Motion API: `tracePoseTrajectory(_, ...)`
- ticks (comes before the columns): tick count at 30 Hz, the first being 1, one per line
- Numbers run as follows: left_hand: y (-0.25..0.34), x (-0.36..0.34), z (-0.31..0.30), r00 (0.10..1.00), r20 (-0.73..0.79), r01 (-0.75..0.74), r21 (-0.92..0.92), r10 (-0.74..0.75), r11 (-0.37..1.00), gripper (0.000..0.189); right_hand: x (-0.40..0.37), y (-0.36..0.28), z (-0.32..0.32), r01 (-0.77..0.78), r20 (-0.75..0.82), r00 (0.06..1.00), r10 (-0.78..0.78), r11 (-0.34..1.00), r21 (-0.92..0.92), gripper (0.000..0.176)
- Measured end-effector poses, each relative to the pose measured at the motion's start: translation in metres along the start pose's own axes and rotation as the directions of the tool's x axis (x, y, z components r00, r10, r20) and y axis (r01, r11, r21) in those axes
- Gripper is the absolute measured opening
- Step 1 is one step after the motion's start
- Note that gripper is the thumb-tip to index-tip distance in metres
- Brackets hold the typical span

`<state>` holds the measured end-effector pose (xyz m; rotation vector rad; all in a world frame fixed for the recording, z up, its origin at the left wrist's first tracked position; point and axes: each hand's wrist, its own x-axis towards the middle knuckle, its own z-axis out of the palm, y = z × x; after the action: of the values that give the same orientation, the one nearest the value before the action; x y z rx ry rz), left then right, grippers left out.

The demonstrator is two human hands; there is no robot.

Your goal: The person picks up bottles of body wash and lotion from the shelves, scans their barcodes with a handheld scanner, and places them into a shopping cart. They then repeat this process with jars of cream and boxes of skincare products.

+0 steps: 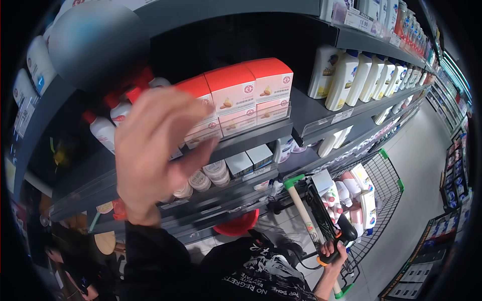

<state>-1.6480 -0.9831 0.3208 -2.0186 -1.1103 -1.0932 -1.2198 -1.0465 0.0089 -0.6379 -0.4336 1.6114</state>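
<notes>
My left hand (150,150) is raised in front of the shelf, blurred, with curved fingers and thumb apart and nothing visible between them. Behind its fingertips are stacked pink boxes with red tops (232,88). White bottles with red caps (103,129) stand to its left, partly covered by the hand. Low on the right, my right hand (334,254) is wrapped round a black-and-orange handheld barcode scanner (345,232). The scanner is beside the handle (305,213) of a shopping cart (384,200), which carries white and pink bottles (354,193) and a white box (322,181).
White bottles (346,80) line the shelf at right. Round jars (200,180) and small boxes (239,164) fill the shelf below. A red basin (237,223) is on the floor beneath. Another person (75,266) is at lower left, and an aisle (406,155) runs along the right.
</notes>
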Motion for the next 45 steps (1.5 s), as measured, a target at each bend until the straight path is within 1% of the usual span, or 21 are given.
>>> tracePoseTrajectory(2,-0.015,0.021,-0.001,0.970,0.239,0.013,0.133,-0.045,0.991,0.052,-0.001,0.000,0.000,0.017,0.001,1.000,-0.017,1.000,0.003,0.046)
tracePoseTrajectory(3,-0.023,0.024,0.002,0.971,0.233,0.013,0.127,-0.043,0.992,0.052,-0.001,0.001,-0.001,0.029,0.007,1.000,-0.029,1.000,-0.009,0.046)
tracePoseTrajectory(4,-0.034,0.024,0.006,0.925,0.349,0.118,0.110,-0.150,0.987,0.061,-0.001,0.002,0.000,0.041,0.030,0.999,-0.041,0.999,-0.007,0.046)
tracePoseTrajectory(6,-0.037,0.023,0.002,0.754,0.558,0.318,0.151,-0.346,0.936,0.077,-0.003,0.003,-0.001,0.054,0.058,0.997,-0.054,0.999,0.007,0.047)
tracePoseTrajectory(10,-0.045,0.025,0.003,0.712,0.598,0.310,0.202,-0.368,0.929,0.078,-0.007,0.002,-0.004,0.075,0.070,0.995,-0.073,0.996,-0.037,0.048)
tracePoseTrajectory(12,-0.043,0.029,0.005,0.682,0.585,0.267,0.361,-0.440,0.894,0.084,-0.007,0.003,-0.004,0.073,0.069,0.995,-0.071,0.997,-0.033,0.048)
tracePoseTrajectory(16,-0.048,0.040,0.017,0.612,0.627,0.224,0.447,-0.482,0.866,0.090,-0.006,0.003,-0.003,0.084,0.102,0.991,-0.081,0.996,-0.026,0.047)
tracePoseTrajectory(19,-0.046,0.046,0.019,0.601,0.642,0.202,0.456,-0.477,0.867,0.077,-0.009,0.003,0.000,0.103,0.111,0.989,-0.101,0.995,-0.011,0.046)
tracePoseTrajectory(21,-0.041,0.053,0.019,0.507,0.664,0.216,0.520,-0.550,0.826,0.070,-0.009,0.004,0.002,0.120,0.075,0.990,-0.121,0.993,0.015,0.048)
tracePoseTrajectory(25,-0.038,0.051,0.020,0.531,0.639,0.232,0.523,-0.557,0.820,0.075,-0.010,0.004,0.002,0.131,0.093,0.987,-0.130,0.991,-0.005,0.048)
tracePoseTrajectory(27,-0.032,0.050,0.014,0.604,0.601,0.244,0.486,-0.523,0.839,0.074,-0.010,0.005,0.003,0.131,0.089,0.987,-0.131,0.991,0.002,0.047)
tracePoseTrajectory(28,-0.031,0.050,0.012,0.603,0.605,0.241,0.483,-0.520,0.841,0.074,-0.010,0.005,0.002,0.124,0.086,0.989,-0.124,0.992,0.007,0.047)
tracePoseTrajectory(31,-0.028,0.049,0.001,0.656,0.583,0.264,0.416,-0.479,0.870,0.074,-0.009,0.004,0.001,0.116,0.085,0.990,-0.116,0.993,0.014,0.047)
tracePoseTrajectory(33,-0.027,0.048,-0.006,0.740,0.547,0.258,0.307,-0.392,0.916,0.074,-0.010,0.004,0.000,0.110,0.083,0.990,-0.111,0.994,0.014,0.047)
tracePoseTrajectory(35,-0.016,0.045,-0.017,0.743,0.534,0.310,0.259,-0.404,0.915,0.071,-0.010,0.003,0.001,0.107,0.072,0.992,-0.106,0.994,-0.002,0.047)
tracePoseTrajectory(37,-0.010,0.034,-0.027,0.834,0.433,0.272,0.217,-0.342,0.938,0.071,-0.010,0.003,0.001,0.103,0.049,0.994,-0.103,0.995,0.008,0.048)
tracePoseTrajectory(38,0.000,0.029,-0.031,0.833,0.436,0.272,0.210,-0.339,0.939,0.071,-0.010,0.003,0.001,0.099,0.031,0.995,-0.100,0.995,0.022,0.049)
tracePoseTrajectory(40,0.025,0.016,-0.036,0.877,0.306,0.367,0.067,-0.370,0.928,0.072,-0.009,0.003,0.002,0.107,0.036,0.994,-0.107,0.994,0.019,0.049)
tracePoseTrajectory(41,0.034,0.008,-0.035,0.831,0.345,0.491,-0.083,-0.437,0.867,0.075,-0.009,0.004,0.002,0.112,0.046,0.993,-0.112,0.994,0.019,0.049)
tracePoseTrajectory(43,0.030,-0.013,-0.009,0.881,0.453,0.382,-0.508,-0.137,0.772,0.068,-0.009,0.005,0.002,0.106,0.030,0.994,-0.107,0.994,0.025,0.053)
tracePoseTrajectory(45,0.052,-0.043,0.045,0.718,0.669,0.681,-0.618,-0.191,0.393,0.062,-0.008,0.004,0.002,0.102,0.057,0.993,-0.101,0.994,-0.025,0.052)
